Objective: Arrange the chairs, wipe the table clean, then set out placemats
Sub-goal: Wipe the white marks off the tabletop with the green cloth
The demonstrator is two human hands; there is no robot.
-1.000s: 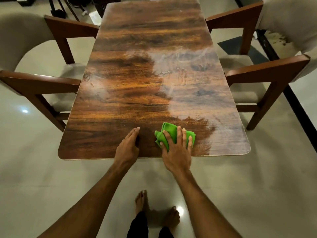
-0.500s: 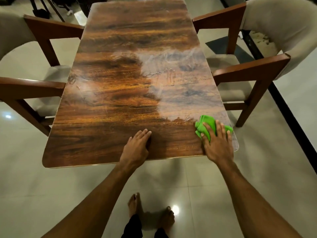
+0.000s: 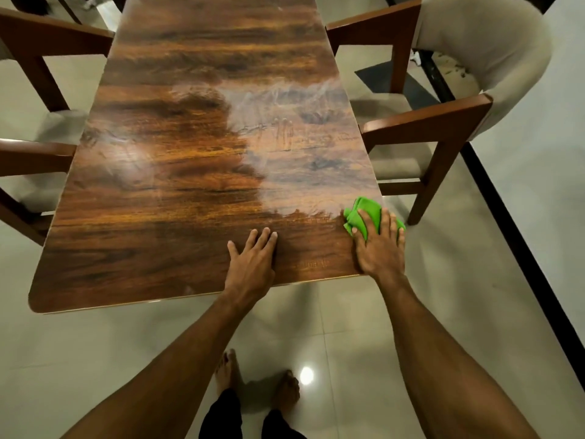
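Green cloth (image 3: 368, 213), soft, light, bunched at the table's (image 3: 190, 153) near right corner; right hand (image 3: 380, 248) flat on top, fingers spread; best pressed from above; left hand (image 3: 253, 264) flat.

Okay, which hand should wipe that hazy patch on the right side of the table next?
Right, probably. The right hand presses the green cloth on the table at its near right edge, directly below the hazy patch. The left hand lies flat on bare wood, holding nothing.
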